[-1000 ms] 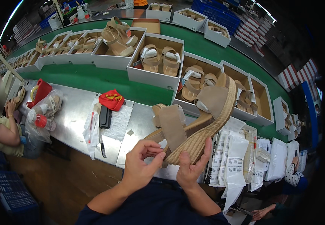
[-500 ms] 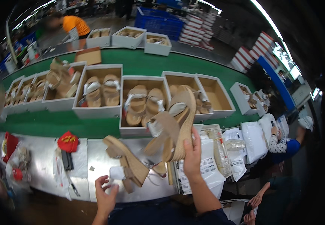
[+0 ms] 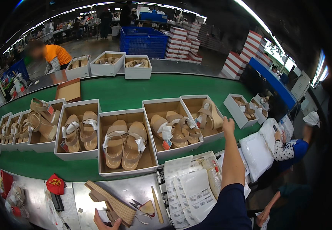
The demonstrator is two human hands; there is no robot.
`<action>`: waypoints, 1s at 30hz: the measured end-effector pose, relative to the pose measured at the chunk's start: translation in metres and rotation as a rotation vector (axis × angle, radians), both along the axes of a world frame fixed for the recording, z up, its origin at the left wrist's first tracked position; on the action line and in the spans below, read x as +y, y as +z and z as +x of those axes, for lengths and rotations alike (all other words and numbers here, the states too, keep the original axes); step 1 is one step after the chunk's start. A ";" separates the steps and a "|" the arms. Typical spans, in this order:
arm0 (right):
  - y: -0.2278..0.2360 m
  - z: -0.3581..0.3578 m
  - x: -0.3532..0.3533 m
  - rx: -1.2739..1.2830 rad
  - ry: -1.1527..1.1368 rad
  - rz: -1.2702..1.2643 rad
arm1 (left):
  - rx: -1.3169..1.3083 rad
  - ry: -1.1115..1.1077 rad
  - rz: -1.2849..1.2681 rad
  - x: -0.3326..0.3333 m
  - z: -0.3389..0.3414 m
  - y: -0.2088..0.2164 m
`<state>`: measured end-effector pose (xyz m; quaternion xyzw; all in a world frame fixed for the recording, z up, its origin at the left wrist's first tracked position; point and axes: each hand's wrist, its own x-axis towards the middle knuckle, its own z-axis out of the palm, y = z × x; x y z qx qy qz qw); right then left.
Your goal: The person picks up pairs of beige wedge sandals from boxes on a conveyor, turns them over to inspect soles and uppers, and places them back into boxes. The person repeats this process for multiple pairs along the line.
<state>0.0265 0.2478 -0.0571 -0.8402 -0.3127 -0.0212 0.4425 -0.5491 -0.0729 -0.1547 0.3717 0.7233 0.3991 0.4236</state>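
Note:
My right hand [image 3: 228, 125] reaches over the white box [image 3: 222, 138] at the right of the row. Its bent fingers are at the lower end of a tan wedge sandal [image 3: 214, 115] with a woven sole, which stands tilted inside the box. My left hand [image 3: 105, 221], low at the front of the metal table, has fingers and thumb around the strap end of another wedge sandal [image 3: 117, 205], which lies on its side. White paper shows at its strap. Small scissors [image 3: 138, 203] and a pale stick-like tool [image 3: 157, 205] lie to its right.
Open white boxes with paired sandals, such as the middle box [image 3: 127, 174], line the green belt [image 3: 112, 90]. Printed label sheets [image 3: 193, 188] fill a tray beside my right arm. A red cap-like item [image 3: 55, 184] lies at left. Other people work at far left and right.
My right hand has carried its sandal forward and right into the rightmost box of the row. My left hand has closed on the sandal lying on the table. The view has tilted up.

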 end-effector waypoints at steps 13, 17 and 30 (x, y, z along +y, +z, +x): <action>-0.068 -0.398 -0.097 -0.910 1.739 0.259 | -0.248 0.001 0.131 -0.010 -0.063 -0.041; -0.103 -0.488 -0.088 -1.200 1.985 0.499 | -0.124 -0.140 -0.123 0.000 -0.065 0.012; 0.020 -0.305 -0.069 -1.113 1.381 0.330 | 0.283 0.107 0.597 0.033 -0.087 -0.007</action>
